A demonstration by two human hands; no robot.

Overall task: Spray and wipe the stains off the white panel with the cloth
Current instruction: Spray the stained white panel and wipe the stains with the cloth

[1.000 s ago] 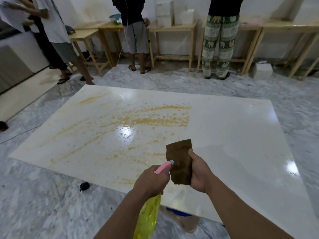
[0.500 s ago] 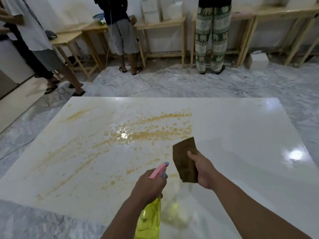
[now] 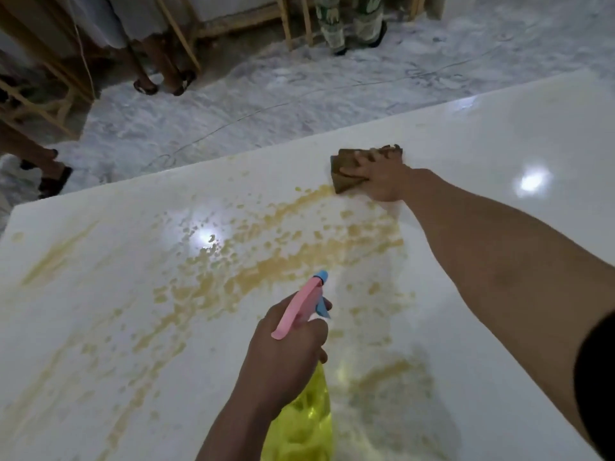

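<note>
Item: large glossy white panel lying flat on the grey marbled floor, carrying yellow-orange splattered stains across its middle and left. Folded brown cloth at the stains' far right end, pressed flat to the panel by the right hand, fingers spread over it. Translucent yellow spray bottle with pink trigger head held above the near stains by the left hand, fingers curled round its neck. Risks: wet residue smearing outward under the cloth; the saturated cloth redepositing; stray mist landing beyond the stains.
</note>
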